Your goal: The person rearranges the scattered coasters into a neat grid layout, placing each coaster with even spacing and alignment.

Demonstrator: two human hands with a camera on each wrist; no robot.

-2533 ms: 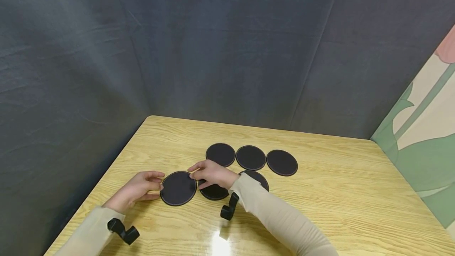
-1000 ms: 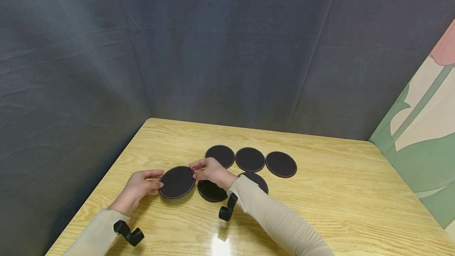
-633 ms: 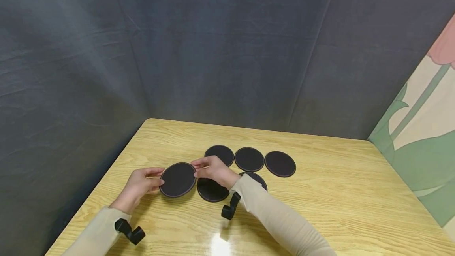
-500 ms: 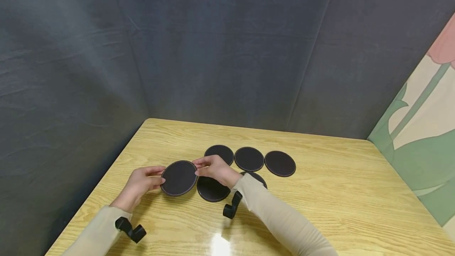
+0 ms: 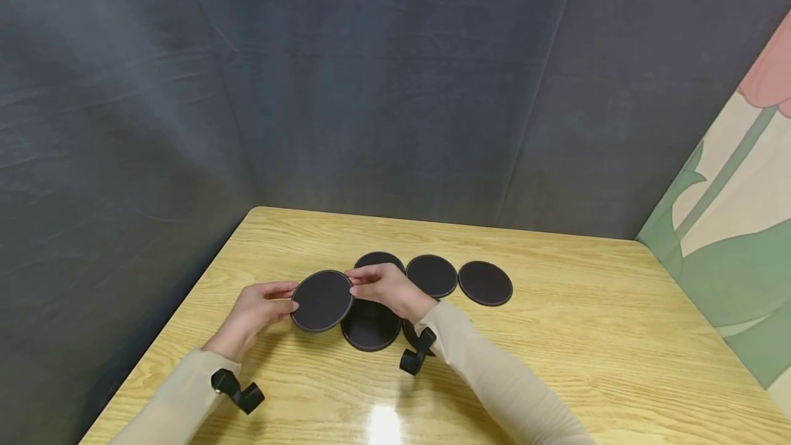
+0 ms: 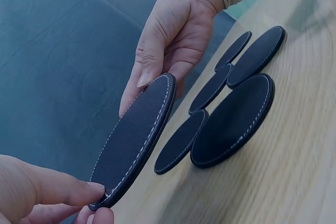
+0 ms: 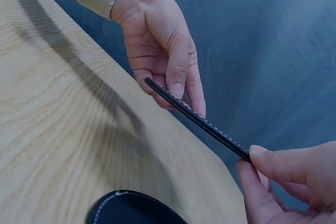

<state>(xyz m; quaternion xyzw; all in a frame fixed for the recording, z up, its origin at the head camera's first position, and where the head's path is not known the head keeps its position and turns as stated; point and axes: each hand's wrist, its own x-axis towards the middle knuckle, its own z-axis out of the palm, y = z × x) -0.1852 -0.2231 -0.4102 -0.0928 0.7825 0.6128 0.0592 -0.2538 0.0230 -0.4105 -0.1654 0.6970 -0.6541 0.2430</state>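
Note:
A round black coaster (image 5: 321, 301) with pale stitching round its rim is held up off the table, tilted. My left hand (image 5: 256, 310) pinches its left edge between thumb and fingers. On the opposite edge my right hand (image 5: 395, 287) pinches it the same way. The right wrist view shows this coaster (image 7: 197, 119) edge-on, with a thumb on its stitched face and fingers beneath. Just right of it a similar coaster (image 5: 371, 325) lies flat. My right hand and wrist partly cover another coaster (image 5: 413, 336) in that front row.
Behind these, a row of three coasters lies flat: a left one (image 5: 378, 259) partly hidden by my right hand, a middle one (image 5: 431, 275) and a right one (image 5: 485, 283). The wooden table (image 5: 587, 335) backs onto a dark curtain (image 5: 395, 88). A flower-patterned cloth (image 5: 741, 246) hangs at right.
The coaster between my hands lay flat at first; it has been lifted, tilted and carried to the right and slightly away. Both hands moved with it. The other coasters stayed put.

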